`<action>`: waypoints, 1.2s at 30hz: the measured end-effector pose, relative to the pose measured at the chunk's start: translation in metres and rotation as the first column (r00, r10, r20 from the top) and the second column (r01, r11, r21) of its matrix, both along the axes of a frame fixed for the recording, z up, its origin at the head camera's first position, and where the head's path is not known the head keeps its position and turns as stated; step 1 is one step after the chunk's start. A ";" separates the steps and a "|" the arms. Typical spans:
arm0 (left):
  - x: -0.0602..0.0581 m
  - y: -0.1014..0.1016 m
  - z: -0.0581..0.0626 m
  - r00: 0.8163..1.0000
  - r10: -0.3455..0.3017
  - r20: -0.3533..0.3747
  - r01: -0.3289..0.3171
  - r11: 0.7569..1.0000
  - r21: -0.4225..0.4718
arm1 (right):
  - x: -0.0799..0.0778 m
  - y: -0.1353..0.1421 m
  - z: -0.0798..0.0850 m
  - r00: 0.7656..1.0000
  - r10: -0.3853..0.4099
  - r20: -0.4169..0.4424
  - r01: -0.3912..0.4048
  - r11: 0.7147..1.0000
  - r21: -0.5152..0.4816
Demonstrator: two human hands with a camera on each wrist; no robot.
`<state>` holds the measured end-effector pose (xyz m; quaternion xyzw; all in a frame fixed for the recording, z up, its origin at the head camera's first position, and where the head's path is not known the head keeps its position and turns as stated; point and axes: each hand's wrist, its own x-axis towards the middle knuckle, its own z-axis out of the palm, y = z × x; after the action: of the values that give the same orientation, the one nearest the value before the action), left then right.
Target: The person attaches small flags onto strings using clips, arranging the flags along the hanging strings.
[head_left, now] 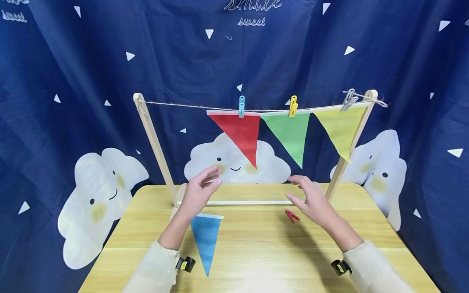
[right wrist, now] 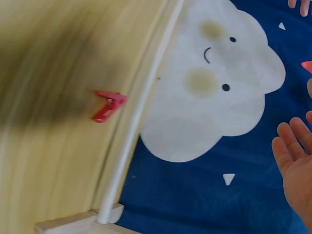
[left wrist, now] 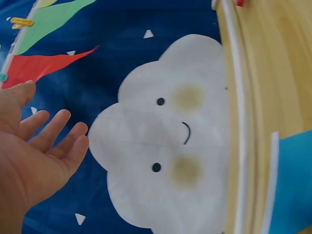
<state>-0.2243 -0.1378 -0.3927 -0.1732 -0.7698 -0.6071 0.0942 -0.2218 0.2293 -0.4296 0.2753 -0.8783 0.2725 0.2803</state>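
Note:
Both hands hover over the table with nothing in them. The left hand [head_left: 199, 191] is near the left post, fingers loosely bent, above a blue pennant [head_left: 207, 240] lying on the table. The right hand [head_left: 311, 199] is raised beside a red clothespin [head_left: 292, 216] on the tabletop. On the string [head_left: 183, 105] hang three pennants: a red one [head_left: 243, 132] under a blue clothespin [head_left: 241, 106], a green one [head_left: 293, 134] under a yellow clothespin [head_left: 293, 106], and a yellow one [head_left: 338, 126] under a grey clothespin [head_left: 349, 99] at the right.
A wooden frame stands at the back of the table [head_left: 249, 244], with a left post [head_left: 155, 142], a right post [head_left: 338, 175] and a white lower bar [head_left: 253, 202]. Behind it hangs a dark blue curtain [head_left: 183, 61] printed with clouds and small triangles.

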 end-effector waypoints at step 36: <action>-0.005 -0.032 -0.101 0.983 0.140 0.121 -0.095 0.943 -0.318 | 0.012 0.027 -0.101 0.920 -0.132 0.370 0.117 0.991 0.062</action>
<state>-0.2293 -0.1702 -0.4936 -0.0960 -0.8695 -0.4823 0.0467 -0.2098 0.2559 -0.5309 0.1676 -0.9364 0.2843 0.1198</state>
